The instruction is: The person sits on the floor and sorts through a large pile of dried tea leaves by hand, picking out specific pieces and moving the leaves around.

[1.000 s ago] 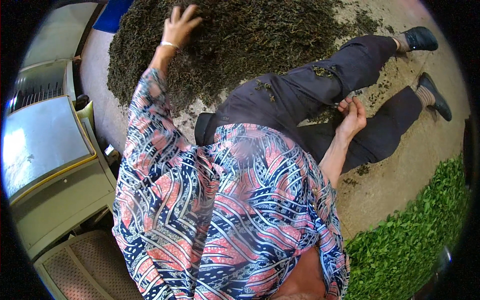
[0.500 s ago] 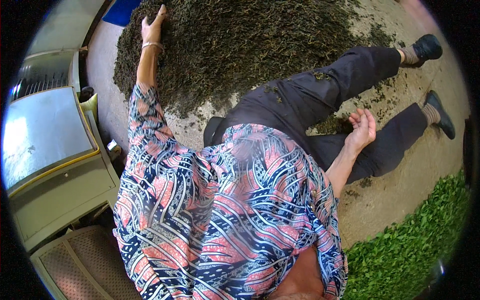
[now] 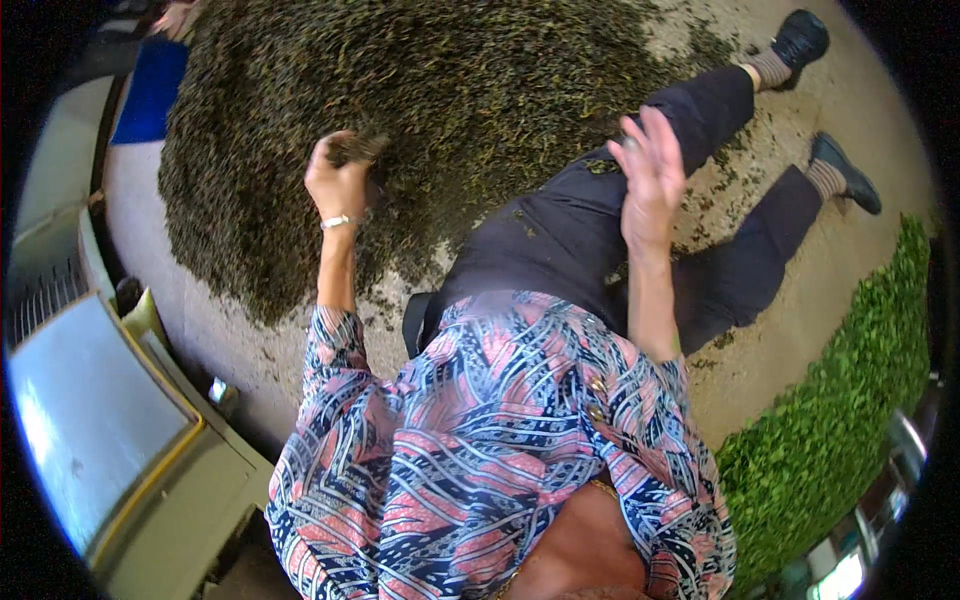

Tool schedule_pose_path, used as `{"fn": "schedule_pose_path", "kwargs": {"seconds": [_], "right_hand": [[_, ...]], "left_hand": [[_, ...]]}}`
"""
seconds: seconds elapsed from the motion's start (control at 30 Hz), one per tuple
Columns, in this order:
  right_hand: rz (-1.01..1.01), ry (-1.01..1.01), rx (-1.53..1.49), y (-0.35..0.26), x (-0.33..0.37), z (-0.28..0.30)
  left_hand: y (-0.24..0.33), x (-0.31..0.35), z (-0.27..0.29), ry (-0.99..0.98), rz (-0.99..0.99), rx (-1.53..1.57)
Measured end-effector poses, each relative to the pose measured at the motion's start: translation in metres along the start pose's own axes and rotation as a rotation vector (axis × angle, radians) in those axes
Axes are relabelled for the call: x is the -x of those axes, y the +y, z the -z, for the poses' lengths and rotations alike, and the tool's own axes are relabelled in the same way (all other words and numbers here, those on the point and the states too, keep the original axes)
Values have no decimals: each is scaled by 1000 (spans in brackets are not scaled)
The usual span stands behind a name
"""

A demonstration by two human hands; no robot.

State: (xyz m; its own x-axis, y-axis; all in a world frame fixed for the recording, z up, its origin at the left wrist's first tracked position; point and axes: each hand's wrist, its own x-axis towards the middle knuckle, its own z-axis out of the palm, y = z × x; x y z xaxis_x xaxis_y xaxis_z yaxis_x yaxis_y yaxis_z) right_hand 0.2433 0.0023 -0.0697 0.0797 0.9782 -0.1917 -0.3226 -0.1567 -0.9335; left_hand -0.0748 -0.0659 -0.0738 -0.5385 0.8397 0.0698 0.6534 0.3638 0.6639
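A large heap of dark, curled leaves [image 3: 420,90], looking like withered tea, covers the floor in front of me. Above its near side my left hand [image 3: 337,185], with a bracelet at the wrist, is closed around a small clump of the leaves [image 3: 356,150]. My right hand [image 3: 654,185] is raised over my outstretched leg, its fingers apart and slightly blurred, with nothing in them. Bits of leaf cling to my dark trousers [image 3: 530,240].
Bright green fresh leaves [image 3: 830,420] lie in a broad band at the right. To the left stands a metal machine [image 3: 90,400] with a yellow-edged top, near a blue sheet [image 3: 152,90]. A small stool edge [image 3: 415,322] shows beside my hip.
My left hand has come back from the heap's far left edge toward me, now with a clump of leaves. My right hand has risen and opened. The whole view has shifted.
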Motion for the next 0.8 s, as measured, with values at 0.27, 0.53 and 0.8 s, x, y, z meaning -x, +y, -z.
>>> {"fn": "schedule_pose_path", "kwargs": {"seconds": [0.27, 0.53, 0.8], "right_hand": [[138, 192, -69, -54, 7, 32], [245, 466, 47, -74, 48, 76], [101, 477, 31, -57, 60, 66]], "left_hand": [[84, 63, -40, -586, -977, -624], [96, 57, -162, -526, -1873, -757], [152, 15, -214, -683, -1532, -923]]}}
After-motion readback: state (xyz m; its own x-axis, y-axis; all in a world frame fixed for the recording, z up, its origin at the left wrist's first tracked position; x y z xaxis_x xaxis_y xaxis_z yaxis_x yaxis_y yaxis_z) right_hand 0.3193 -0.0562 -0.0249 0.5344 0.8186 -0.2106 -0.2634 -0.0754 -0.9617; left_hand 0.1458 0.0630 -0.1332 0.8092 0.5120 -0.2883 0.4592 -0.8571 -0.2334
